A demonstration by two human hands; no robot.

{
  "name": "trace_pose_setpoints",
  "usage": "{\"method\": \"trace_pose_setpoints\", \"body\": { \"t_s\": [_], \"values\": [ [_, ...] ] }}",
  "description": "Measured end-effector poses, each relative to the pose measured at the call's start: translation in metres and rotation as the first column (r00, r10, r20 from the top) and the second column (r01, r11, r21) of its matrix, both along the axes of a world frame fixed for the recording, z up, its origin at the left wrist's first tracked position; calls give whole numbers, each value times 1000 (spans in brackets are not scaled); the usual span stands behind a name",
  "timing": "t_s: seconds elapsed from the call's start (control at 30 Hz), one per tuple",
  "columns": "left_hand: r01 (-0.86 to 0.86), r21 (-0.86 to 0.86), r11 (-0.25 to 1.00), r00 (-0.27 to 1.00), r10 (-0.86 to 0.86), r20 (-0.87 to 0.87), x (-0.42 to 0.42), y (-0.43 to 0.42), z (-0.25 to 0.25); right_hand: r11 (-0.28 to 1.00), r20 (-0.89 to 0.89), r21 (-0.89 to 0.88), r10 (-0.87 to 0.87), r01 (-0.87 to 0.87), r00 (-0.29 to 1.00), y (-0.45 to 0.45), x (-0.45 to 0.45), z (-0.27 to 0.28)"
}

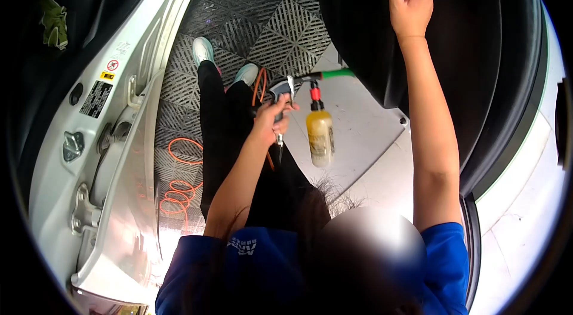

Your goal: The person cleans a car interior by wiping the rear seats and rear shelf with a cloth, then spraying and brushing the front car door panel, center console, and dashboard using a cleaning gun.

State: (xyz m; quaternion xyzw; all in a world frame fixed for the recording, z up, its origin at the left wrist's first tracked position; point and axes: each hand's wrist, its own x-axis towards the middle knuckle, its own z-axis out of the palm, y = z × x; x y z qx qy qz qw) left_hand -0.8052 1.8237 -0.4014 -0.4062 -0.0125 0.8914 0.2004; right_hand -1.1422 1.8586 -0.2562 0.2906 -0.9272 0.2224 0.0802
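My left hand (273, 121) is closed around the grip of an air cleaning gun (290, 91). Beneath the gun hangs a clear bottle (321, 142) of yellowish liquid, joined by a red and black neck. A green nozzle tube (334, 73) points right, toward the black inner panel of a car door (364, 34). Farther up, my right hand (412, 8) grips a raised edge of that panel, thumb on the near side; some fingertips pass out of sight at the frame's top.
At left is the pale car body (54, 154) with its latch striker (73, 147) and hinges. A coiled orange hose (179, 195) lies over grey slatted floor tiles (286, 34). My shoes (203, 51) stand on these tiles. A green cloth (54, 19) is inside the car.
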Motion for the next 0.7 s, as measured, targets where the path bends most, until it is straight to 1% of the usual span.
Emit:
{"method": "trace_pose_setpoints", "body": {
  "t_s": [0.07, 0.1, 0.13, 0.2, 0.23, 0.27, 0.33, 0.4, 0.43, 0.47, 0.53, 0.57, 0.6, 0.63, 0.67, 0.7],
  "values": [
    [66, -50, 997, 997, -68, -37, 6, -9, 36, 994, -157, 56, 99, -91, 983, 5, -3, -2],
    [58, -41, 997, 994, -62, -85, 10, -18, 53, 983, -242, 40, 183, -179, 953, 5, -5, 2],
    [63, -58, 996, 994, -68, -89, 14, -27, 63, 984, -251, 24, 174, -174, 952, 4, -2, 6],
    [95, -236, 967, 978, -136, -160, 18, -46, 78, 981, -266, -28, 180, -194, 947, 3, 4, 18],
    [64, -319, 946, 988, -105, -114, 16, -53, 86, 980, -185, -87, 160, -178, 970, 8, 9, 27],
    [57, -430, 901, 993, -96, -69, 8, -60, 91, 961, -267, -203, 130, -188, 955, 9, 12, 33],
    [-24, -508, 861, 997, -14, -71, -8, -72, 74, 918, -127, -382, 67, -111, 990, 23, 51, 62],
    [-116, -554, 824, 991, 60, -118, -36, -82, 68, 844, -89, -524, 77, -112, 993, 47, 96, 78],
    [-113, -570, 814, 992, 63, -107, -44, -83, 64, 852, -26, -521, 42, -50, 999, 61, 123, 82],
    [-112, -589, 800, 991, 49, -122, -48, -83, 70, 857, 36, -515, 9, 10, 999, 77, 151, 82],
    [-49, -633, 773, 992, -38, -123, -43, -78, 88, 907, 222, -397, -51, 139, 974, 111, 202, 76],
    [-4, -615, 789, 995, -61, -84, -36, -75, 103, 890, 362, -356, -149, 284, 920, 127, 228, 69],
    [11, -619, 785, 988, -103, -113, -21, -70, 106, 856, 492, -303, -235, 418, 838, 137, 250, 62],
    [64, -594, 802, 985, -147, -92, -12, -69, 123, 786, 598, -298, -288, 541, 748, 142, 266, 60],
    [105, -575, 812, 964, -225, -141, -1, -70, 134, 705, 699, -273, -321, 654, 638, 143, 277, 57],
    [141, -553, 821, 953, -265, -150, 9, -69, 145, 698, 704, -286, -313, 657, 638, 142, 284, 52]
  ]
}}
